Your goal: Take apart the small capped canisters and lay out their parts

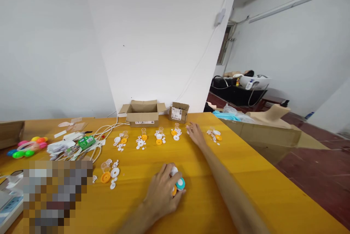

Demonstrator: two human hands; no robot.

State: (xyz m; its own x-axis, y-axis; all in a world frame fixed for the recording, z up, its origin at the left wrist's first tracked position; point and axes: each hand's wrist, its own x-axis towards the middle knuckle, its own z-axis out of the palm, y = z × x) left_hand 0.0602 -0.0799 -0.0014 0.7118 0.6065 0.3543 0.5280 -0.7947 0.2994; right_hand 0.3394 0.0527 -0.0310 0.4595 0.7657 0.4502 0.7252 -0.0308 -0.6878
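My left hand (162,189) is curled over a small cluster of round plastic parts low in the middle of the table. Among them I see a teal disc (180,183) with a white centre, part of an orange disc (174,190) and a white piece (174,171); the fingers cover the rest. Farther forward, my right hand (195,134) reaches over the table with its fingers apart and nothing visible in them. It lies between a pile with a white disc (176,137) on its left and a pile with an orange disc (218,137) on its right.
Several similar piles of parts line the table (197,204); a nearer one has an orange disc (105,177). An open cardboard box (144,119) and a smaller box (178,112) stand by the wall. Cables (97,135) and colourful balls (19,154) lie left. A carton (254,135) stands right.
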